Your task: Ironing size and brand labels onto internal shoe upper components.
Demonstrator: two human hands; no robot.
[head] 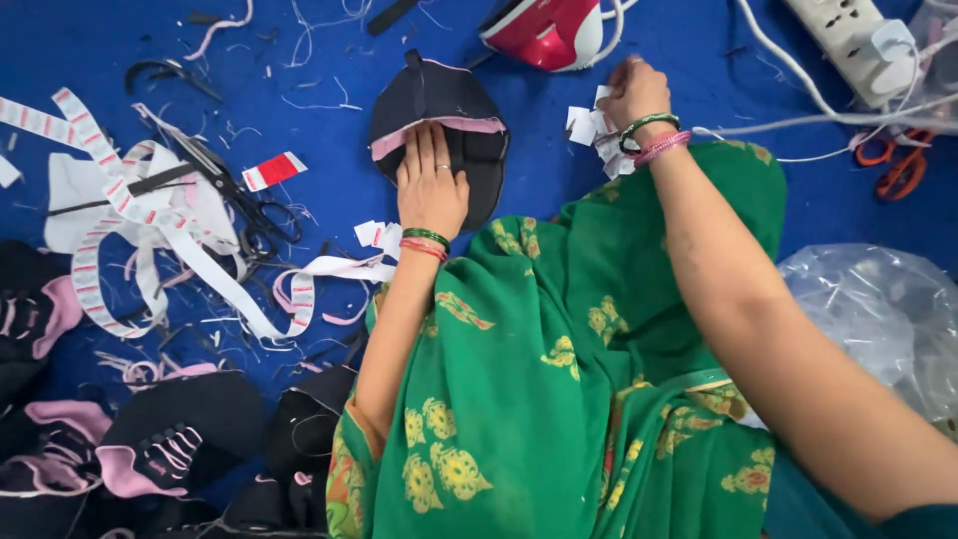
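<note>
A small garment or sewing workshop was shown, with work done on a blue floor cloth (329, 130). Thread scraps and printed label tape (150, 235) were strewn about, black scissors (244, 205) were laid among them, and dark fabric pieces with pink trim (160, 439) were piled nearby. A red iron (544, 30) and a white power strip (848, 35) were placed at the top edge.

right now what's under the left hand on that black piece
The left hand lies flat on a black fabric piece edged with pink trim. The fabric beneath the palm is covered.
</note>
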